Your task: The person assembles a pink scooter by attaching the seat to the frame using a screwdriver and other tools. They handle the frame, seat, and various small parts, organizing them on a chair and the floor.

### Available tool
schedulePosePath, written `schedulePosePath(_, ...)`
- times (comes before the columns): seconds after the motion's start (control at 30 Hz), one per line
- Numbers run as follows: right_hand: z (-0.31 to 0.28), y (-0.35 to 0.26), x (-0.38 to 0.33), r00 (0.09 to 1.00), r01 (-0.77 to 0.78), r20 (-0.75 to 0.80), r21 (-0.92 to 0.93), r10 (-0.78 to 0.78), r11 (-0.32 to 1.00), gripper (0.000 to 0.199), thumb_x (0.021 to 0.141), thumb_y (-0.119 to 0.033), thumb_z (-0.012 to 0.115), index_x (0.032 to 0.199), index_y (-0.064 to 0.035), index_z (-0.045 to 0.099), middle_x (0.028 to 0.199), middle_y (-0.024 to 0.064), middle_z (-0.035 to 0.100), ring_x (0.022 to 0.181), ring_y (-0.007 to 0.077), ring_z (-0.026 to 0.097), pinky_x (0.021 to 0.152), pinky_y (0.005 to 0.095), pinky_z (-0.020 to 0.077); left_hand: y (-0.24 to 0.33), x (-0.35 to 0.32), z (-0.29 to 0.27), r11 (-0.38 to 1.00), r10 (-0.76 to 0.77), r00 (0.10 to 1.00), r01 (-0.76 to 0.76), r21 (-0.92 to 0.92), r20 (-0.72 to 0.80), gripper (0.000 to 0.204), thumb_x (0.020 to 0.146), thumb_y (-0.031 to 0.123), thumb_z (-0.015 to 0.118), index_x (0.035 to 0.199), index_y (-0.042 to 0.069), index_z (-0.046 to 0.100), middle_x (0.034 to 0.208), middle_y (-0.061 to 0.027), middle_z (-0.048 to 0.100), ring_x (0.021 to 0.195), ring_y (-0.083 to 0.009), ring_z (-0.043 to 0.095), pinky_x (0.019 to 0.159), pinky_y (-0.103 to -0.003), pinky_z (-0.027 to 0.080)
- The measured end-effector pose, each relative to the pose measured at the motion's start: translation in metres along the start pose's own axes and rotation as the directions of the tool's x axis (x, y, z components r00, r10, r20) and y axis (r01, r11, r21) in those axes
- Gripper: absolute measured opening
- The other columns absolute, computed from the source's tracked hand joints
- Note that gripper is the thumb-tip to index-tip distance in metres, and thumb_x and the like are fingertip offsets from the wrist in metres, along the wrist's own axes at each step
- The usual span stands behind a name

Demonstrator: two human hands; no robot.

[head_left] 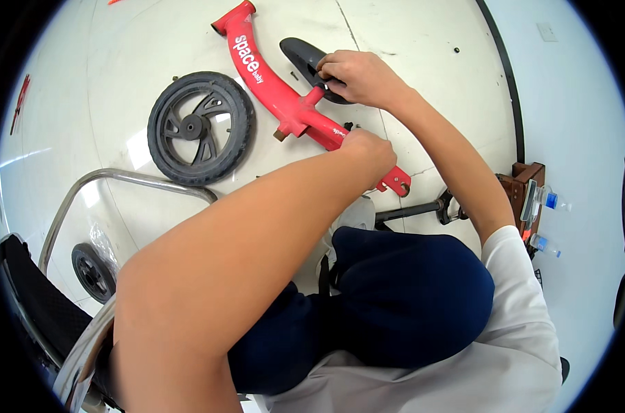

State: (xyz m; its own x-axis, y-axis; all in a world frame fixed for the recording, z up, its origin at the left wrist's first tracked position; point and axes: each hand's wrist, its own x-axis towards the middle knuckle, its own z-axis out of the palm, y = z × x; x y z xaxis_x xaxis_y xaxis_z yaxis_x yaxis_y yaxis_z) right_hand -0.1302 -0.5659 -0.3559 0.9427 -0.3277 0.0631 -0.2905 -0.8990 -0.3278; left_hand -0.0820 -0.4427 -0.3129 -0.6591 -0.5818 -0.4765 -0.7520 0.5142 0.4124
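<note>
A red child's bike frame [261,82] lies slantwise above the floor, its wide tube at the far end. My left hand [369,155] is wrapped round its near part, just before the flat slotted end. At the short stub tube on the frame's side, my right hand [357,79] has its fingers pinched together. Something small and shiny shows by those fingertips, but its kind cannot be made out. Behind the right hand lies a long black curved part [302,54], partly covered by the fingers. A small bolt [294,76] rests between it and the frame.
A black spoked wheel [192,127] lies left of the frame. A smaller wheel [92,272] and a bent chrome tube [109,173] are at the lower left. At right stand a brown wooden box [525,180] and plastic bottles [547,244]. A black bar [412,210] lies near my knees.
</note>
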Motion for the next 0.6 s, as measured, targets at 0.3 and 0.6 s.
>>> schedulePosePath(0.3,-0.003,-0.006,0.003,0.999,0.015,0.030,-0.031,-0.014,0.999,0.014,0.078,-0.008,0.067,0.089,-0.0031,0.072,0.100,0.0050,0.071,0.092,0.0250,0.066,0.078,0.0368,0.0552,-0.001,0.001,0.002,1.000,-0.003,1.000,0.003,-0.012,0.012,0.017,0.078,0.013,0.070,0.093,0.006,0.075,0.099,-0.0103,0.073,0.090,-0.0265,0.072,0.073,-0.039,0.058)
schedulePosePath(0.6,-0.001,-0.009,0.000,0.999,-0.051,-0.002,-0.011,0.051,0.999,0.015,0.079,-0.007,0.070,0.093,-0.0025,0.073,0.105,0.0046,0.071,0.091,0.0240,0.067,0.080,0.0339,0.0562,-0.001,0.001,-0.003,0.999,-0.023,0.999,0.024,-0.030,0.026,0.021,0.078,0.014,0.071,0.097,0.007,0.075,0.103,-0.0099,0.073,0.094,-0.0265,0.072,0.076,-0.039,0.057)
